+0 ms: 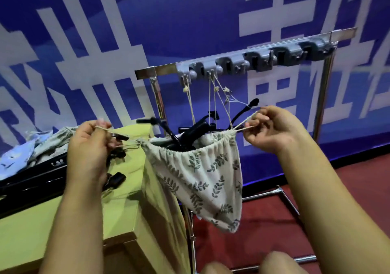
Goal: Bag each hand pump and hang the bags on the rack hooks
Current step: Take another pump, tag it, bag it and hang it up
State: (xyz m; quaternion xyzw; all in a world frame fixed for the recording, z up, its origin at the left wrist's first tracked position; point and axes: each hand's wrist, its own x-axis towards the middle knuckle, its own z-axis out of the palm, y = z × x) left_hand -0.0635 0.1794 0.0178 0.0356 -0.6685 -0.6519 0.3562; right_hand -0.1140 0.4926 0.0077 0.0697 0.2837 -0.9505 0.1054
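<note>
Far left on the yellow-green table (pixel 69 229): a heap of pale blue and leaf-print cloth bags (pixel 31 147), with long black hand pumps (pixel 29 178) lying beside and partly under it. Probably stiff and fairly heavy, best lifted by the barrel.

Next, left hand (pixel 88 153), curled and pinching the thin beige drawstring (pixel 105 128) at the bag's left end. Centre, hanging in the air between both hands and off the table's edge: a cream drawstring cloth bag printed with green leaves (pixel 202 181), mouth gathered, its lower corner sagging under what looks like real weight. Soft, limp cloth; no hold to be had on the body, only at the cords. Black pump handles (pixel 196 130) poking up behind the mouth, whether from this bag or one already hung cannot be told.

Right hand (pixel 270 128) likewise pinching the cord at the right end, hands well apart, string taut.

Above and right: a chrome rack (pixel 325 96) with a grey row of hooks (pixel 253 60), two leftmost hooks carrying cords, the rest bare. Behind, a blue banner wall with large white lettering (pixel 190 20); below, dark red floor (pixel 263 216).
</note>
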